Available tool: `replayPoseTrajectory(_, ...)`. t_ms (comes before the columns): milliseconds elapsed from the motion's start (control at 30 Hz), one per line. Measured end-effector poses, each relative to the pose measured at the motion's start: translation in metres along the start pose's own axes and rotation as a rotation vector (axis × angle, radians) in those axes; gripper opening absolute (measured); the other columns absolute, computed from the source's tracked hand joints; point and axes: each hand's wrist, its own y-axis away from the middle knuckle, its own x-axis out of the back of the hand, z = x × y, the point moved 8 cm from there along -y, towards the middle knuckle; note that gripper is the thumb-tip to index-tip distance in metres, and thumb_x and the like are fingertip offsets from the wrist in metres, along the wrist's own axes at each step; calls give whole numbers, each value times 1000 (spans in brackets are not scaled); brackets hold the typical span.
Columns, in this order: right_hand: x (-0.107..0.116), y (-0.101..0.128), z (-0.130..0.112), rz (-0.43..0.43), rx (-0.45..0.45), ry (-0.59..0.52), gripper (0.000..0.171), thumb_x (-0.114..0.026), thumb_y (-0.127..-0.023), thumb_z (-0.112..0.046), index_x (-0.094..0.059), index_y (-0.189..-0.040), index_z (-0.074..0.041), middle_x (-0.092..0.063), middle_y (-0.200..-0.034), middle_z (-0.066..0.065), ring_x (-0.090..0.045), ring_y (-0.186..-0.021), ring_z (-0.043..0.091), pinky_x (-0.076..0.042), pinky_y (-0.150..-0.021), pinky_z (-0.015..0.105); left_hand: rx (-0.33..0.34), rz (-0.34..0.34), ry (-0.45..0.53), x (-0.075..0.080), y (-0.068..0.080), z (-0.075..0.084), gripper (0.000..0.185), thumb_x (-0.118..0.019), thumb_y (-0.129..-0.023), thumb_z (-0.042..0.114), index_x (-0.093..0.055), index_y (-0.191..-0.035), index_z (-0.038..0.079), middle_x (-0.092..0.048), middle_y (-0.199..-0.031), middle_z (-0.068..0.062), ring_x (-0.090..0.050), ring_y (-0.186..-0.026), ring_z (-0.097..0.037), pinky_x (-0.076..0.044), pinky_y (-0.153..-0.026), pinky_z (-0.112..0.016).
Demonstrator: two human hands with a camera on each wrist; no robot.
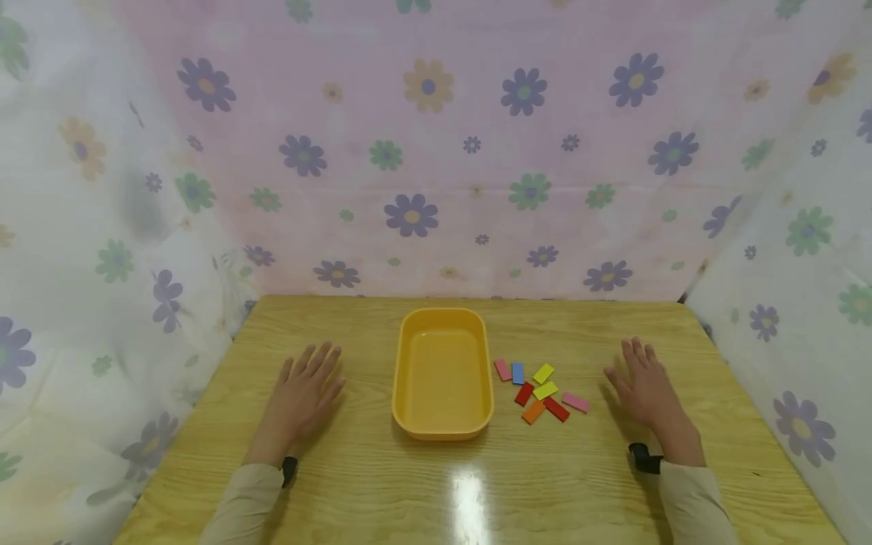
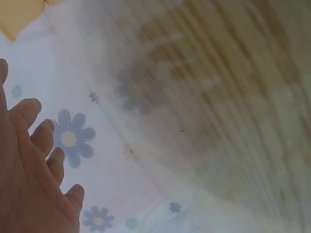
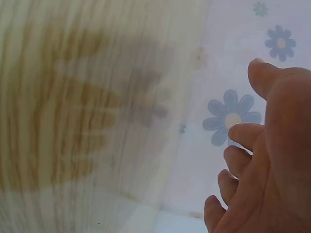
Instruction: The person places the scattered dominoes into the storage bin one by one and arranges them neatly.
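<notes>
Nearest the camera, two beige sleeves [image 1: 238,503] come in from the bottom edge, each ending in a dark wrist strap. Just beyond them the left hand [image 1: 300,397] lies flat on the wooden surface [image 1: 381,484], palm down, fingers straight and slightly spread, its grip open and holding nothing. The right hand [image 1: 643,390] lies the same way on the far side, fingers straight, grip open and empty. In the left wrist view the left hand [image 2: 34,170] shows relaxed, extended fingers against flowered cloth, and the right wrist view shows the right hand [image 3: 265,160] with loose fingers too. Between the hands, a yellow tray [image 1: 443,431] sits in the middle of the surface, nothing in it, well apart from the left hand. To the right of the tray, between it and the right hand, lies a small cluster of flat colored blocks [image 1: 541,391]: pink, blue, yellow, red and orange, some touching each other. The closest pink block [image 1: 575,402] lies near the right hand but does not touch it. Behind the surface hangs a flowered curtain [image 1: 436,151], pink at the back and white at the sides.
</notes>
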Motion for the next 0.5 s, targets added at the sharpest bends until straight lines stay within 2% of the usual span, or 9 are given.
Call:
replayPoseTrajectory(300, -3, 7, -14, -14, 14, -95, 78, -44, -109, -40, -13, -158, 12, -7, -161, 40, -1, -149, 59, -10, -114, 77, -121, 9, -18, 0, -4, 16, 59, -44, -108, 40, -37, -158, 10, -34, -164, -13, -28, -151, -41, -20, -120, -67)
replayPoseTrajectory(500, -8, 11, -22, -36, 39, -183, 76, -48, -108, -36, -15, -157, 12, -6, -162, 39, 0, -148, 60, -10, -114, 77, -153, -52, 9, -4, -5, 25, 60, -43, -109, 40, -31, -161, 12, -28, -167, -9, -24, -154, -37, -17, -122, -64)
